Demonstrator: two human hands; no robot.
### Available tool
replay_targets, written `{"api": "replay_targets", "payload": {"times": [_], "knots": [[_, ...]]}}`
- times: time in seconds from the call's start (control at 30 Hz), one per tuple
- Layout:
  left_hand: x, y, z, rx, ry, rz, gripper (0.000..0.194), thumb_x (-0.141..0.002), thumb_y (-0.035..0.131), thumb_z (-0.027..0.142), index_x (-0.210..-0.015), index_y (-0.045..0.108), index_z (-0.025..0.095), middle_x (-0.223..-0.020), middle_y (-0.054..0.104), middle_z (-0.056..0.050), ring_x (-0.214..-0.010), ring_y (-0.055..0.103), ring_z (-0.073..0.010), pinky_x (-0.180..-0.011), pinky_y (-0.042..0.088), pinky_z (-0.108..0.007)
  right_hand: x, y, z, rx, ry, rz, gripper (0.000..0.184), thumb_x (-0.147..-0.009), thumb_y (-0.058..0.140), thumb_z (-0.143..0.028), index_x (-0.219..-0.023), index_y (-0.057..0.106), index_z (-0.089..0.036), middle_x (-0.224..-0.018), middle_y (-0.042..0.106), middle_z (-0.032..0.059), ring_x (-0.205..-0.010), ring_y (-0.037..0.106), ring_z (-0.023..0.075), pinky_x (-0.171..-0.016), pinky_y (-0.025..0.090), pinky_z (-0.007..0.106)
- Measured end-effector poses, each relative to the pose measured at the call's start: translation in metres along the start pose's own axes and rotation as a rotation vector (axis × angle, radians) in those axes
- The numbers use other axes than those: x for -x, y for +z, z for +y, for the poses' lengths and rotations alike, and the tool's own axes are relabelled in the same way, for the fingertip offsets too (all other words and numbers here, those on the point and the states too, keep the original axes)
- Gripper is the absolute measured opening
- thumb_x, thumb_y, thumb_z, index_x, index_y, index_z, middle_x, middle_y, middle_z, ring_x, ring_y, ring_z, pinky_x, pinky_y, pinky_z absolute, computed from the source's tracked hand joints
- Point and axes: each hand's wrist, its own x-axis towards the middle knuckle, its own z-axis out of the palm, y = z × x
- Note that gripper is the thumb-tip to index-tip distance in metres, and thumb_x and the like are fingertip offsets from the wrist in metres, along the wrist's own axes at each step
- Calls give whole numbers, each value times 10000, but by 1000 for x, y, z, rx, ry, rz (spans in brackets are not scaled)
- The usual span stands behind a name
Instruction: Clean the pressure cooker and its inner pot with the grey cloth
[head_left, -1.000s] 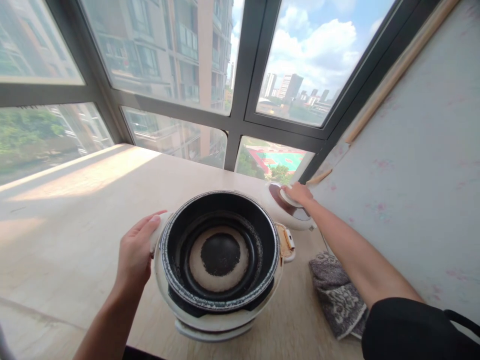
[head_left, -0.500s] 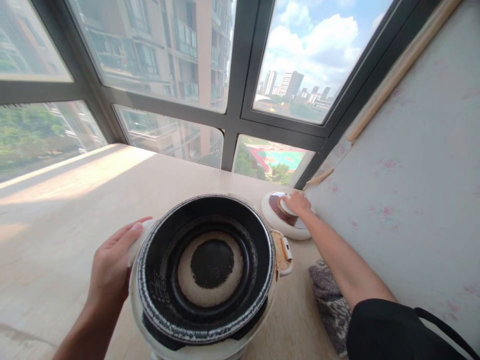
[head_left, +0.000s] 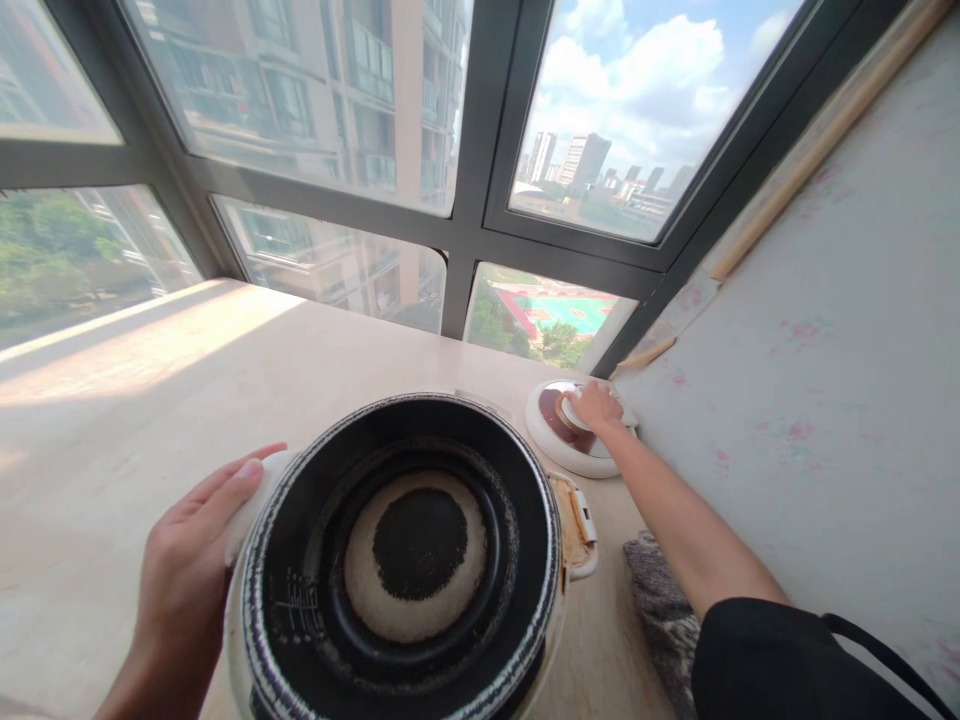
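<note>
A white rice cooker (head_left: 576,525) stands in the foreground, uncovered. Inside it sits a black inner pot (head_left: 296,505) with a scuffed rim and a worn ring on its bottom; no food shows in it. My left hand (head_left: 187,560) is closed around the white handle (head_left: 249,505) on the cooker's left side, thumb on top. At the far right, a round lid (head_left: 551,450) with a white rim and a shiny centre rests on the sill. My right hand (head_left: 598,405) reaches out and grips the lid's white knob (head_left: 572,413).
The pale sill (head_left: 112,400) runs along dark-framed windows (head_left: 469,180). A floral-papered wall (head_left: 825,370) borders the right side. A grey patterned cloth (head_left: 660,610) lies below my right forearm. Sunlight falls across the sill at left.
The rice cooker and my left hand sit closer to me and lower left in view. My right hand stays on the lid's knob, and the lid has hardly moved.
</note>
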Motion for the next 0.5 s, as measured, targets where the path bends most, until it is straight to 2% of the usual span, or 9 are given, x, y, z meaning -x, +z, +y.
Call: {"api": "replay_targets", "payload": {"times": [0.13, 0.3, 0.43, 0.5], "knots": [[0, -1, 0, -30, 15, 14, 487, -652, 792, 438, -1082, 786, 210, -780, 742, -36, -638, 685, -171, -565, 562, -185, -1, -1, 2, 23, -20, -7, 645, -991, 426, -566, -1381, 475, -55, -1363, 539, 281, -1251, 580, 379, -973, 467, 442], [3, 1, 1, -38, 59, 29, 505, -644, 795, 450, -1084, 791, 203, -738, 731, -21, -666, 677, -157, -573, 542, -167, 12, -13, 10, 61, -120, -28, 598, -968, 500, -549, -1349, 532, -90, -1354, 558, 253, -1225, 586, 346, -983, 449, 414], [8, 3, 4, -25, 88, 59, 492, -622, 799, 402, -1067, 797, 192, -724, 720, -11, -636, 641, -141, -537, 509, -180, 41, -29, 6, 92, -199, 93, 500, -975, 525, -394, -1374, 514, -93, -1381, 532, 261, -1344, 461, 371, -1084, 357, 472], [9, 3, 5, 12, 73, 73, 491, -590, 807, 366, -1048, 799, 189, -708, 710, 0, -588, 596, -121, -497, 467, -179, 61, -37, -1, 12, -238, 159, 464, -983, 495, -377, -1352, 540, -98, -1367, 558, 246, -1344, 458, 358, -1105, 342, 476]]}}
